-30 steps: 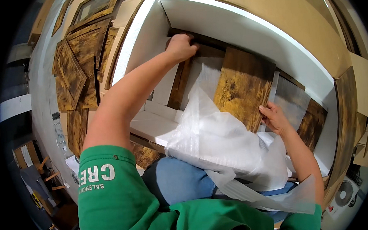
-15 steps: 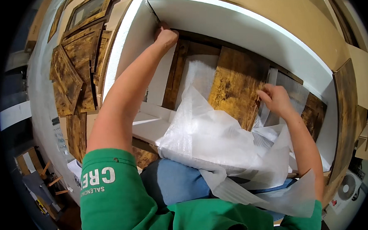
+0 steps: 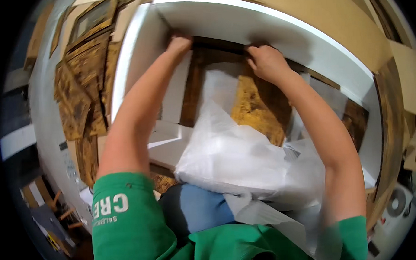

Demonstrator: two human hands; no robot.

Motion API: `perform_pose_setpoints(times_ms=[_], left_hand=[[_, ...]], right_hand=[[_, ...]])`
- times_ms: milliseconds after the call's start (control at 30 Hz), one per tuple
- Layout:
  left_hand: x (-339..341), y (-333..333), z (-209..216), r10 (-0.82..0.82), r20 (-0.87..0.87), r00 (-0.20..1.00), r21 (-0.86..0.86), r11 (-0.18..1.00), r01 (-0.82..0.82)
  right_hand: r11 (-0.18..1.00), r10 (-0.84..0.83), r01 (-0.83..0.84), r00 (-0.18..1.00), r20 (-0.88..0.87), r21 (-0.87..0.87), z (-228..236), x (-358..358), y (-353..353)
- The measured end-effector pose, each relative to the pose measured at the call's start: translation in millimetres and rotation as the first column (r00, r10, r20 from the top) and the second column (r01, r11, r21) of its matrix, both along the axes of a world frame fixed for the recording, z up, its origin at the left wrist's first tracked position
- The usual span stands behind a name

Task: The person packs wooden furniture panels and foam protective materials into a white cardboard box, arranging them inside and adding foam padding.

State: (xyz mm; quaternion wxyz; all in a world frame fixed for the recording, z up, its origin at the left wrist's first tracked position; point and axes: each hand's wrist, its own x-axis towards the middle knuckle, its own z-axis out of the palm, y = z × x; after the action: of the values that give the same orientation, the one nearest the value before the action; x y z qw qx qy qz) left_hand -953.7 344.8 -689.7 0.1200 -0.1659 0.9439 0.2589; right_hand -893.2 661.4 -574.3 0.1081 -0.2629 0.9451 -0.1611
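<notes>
Inside a foam-lined box, my left hand is in the far left corner, its fingers curled round the end of a dark wooden strip along the far wall. Farther right on the same strip, my right hand bends its fingers over the edge, with the thumb on the near side; the fingertips are partly hidden. Under my right hand lies a brown wood-grain panel. White foam wrapping sheet covers the panel's near part and spreads toward my lap.
Several wood-grain panels and frames lie piled left of the box. An upright wood-grain board stands against its right side. Brown cardboard borders the far side. A white unit with a round fan grille is at lower right.
My right hand has moved left and away from me, from the panel's right edge to the strip at the far wall. My left hand stays at the corner, shifted slightly.
</notes>
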Motion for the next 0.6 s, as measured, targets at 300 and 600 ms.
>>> perform_pose_setpoints(times_ms=[300, 600], left_hand=[[20.9, 42.1, 86.5, 0.393, -0.149, 0.907, 0.388, 0.867, -0.312], [41.3, 36.4, 156.5, 0.272, -0.206, 0.940, 0.520, 0.844, -0.131]], right_hand=[[0.998, 0.010, -0.012, 0.999, 0.050, 0.055, -1.3, 1.0, -10.8], [0.995, -0.085, 0.097, 0.909, -0.409, 0.010, -4.4, -4.3, -53.6]])
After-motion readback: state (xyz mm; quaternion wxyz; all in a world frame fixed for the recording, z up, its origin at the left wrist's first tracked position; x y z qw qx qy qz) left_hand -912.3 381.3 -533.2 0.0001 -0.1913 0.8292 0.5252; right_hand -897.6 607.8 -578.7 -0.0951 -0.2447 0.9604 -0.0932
